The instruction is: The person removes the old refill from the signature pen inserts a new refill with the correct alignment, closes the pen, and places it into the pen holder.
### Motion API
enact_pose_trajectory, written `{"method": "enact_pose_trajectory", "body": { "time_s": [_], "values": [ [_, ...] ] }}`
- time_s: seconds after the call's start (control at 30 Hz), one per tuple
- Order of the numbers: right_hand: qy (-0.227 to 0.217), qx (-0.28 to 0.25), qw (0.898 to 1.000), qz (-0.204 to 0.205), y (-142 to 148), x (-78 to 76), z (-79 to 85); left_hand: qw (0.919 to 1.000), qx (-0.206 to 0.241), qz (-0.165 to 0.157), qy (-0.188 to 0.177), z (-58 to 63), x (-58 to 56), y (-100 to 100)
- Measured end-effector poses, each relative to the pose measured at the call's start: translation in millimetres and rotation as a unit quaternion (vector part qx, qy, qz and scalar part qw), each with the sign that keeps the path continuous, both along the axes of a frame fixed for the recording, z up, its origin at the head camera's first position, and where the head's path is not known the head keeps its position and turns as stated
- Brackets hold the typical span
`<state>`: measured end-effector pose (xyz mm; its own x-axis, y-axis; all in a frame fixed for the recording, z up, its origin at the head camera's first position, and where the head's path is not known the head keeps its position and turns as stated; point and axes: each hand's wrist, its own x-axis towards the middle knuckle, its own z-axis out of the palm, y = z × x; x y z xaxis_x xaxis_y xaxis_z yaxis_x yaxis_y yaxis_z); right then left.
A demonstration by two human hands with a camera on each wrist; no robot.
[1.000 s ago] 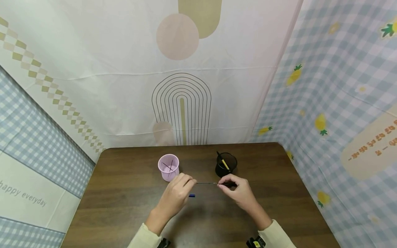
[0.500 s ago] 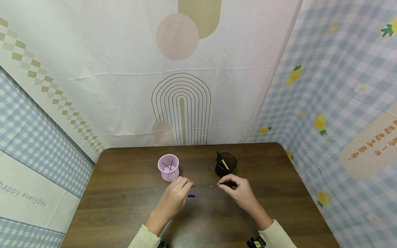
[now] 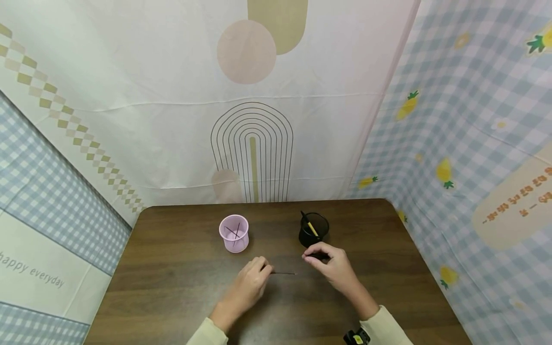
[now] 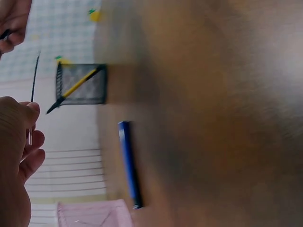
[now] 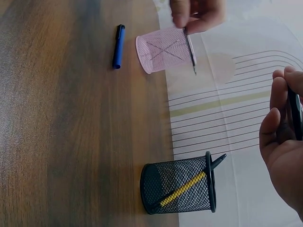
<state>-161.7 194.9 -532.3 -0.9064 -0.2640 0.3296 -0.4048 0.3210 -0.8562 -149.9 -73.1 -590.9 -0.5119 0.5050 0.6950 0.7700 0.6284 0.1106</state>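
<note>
My left hand (image 3: 248,282) pinches a thin dark pen refill (image 3: 284,273), held level above the table with its tip toward the right. Slightly higher and to the right, my right hand (image 3: 335,269) holds a black pen barrel (image 5: 294,111), mostly covered by the fingers. A gap separates the refill's tip from the barrel. On the table lies a blue pen (image 4: 129,163), hidden by the left hand in the head view. A pink mesh cup (image 3: 230,245) with thin dark sticks inside stands behind the left hand.
Behind the right hand is a black mesh cup (image 5: 154,182) with a yellow and black pen (image 5: 184,189) leaning in it. Both cups stand on the brown wooden table (image 3: 172,268), toward its far edge. Patterned cloth (image 3: 172,143) hangs behind the table.
The refill has come away from the pen barrel in my right hand. My left hand has carried it toward the person and now covers the blue pen. The right hand stays put.
</note>
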Motion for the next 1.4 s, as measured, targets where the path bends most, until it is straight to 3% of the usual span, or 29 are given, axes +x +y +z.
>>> {"method": "enact_pose_trajectory", "body": {
  "time_s": [0.3,0.57,0.83,1.27,1.4],
  "values": [
    [0.008,-0.013,1.000,0.010,-0.4,-1.7,-1.4,0.9992,-0.030,0.021,0.016,-28.5,4.3,6.2],
    [-0.006,-0.022,1.000,0.015,0.3,-0.8,-1.3,0.9957,-0.084,0.033,-0.020,-42.2,9.7,7.8],
    [-0.013,-0.015,1.000,0.016,0.6,0.4,-1.2,0.9896,-0.128,0.040,-0.053,-48.5,13.1,7.6],
    [0.010,-0.004,1.000,0.014,-1.1,-0.6,-6.0,0.9867,-0.150,0.035,-0.053,-54.8,16.2,7.6],
    [0.006,-0.002,1.000,0.012,-4.5,1.5,1.5,0.9861,-0.154,0.033,-0.051,-55.6,16.8,7.9]
  ]
}}
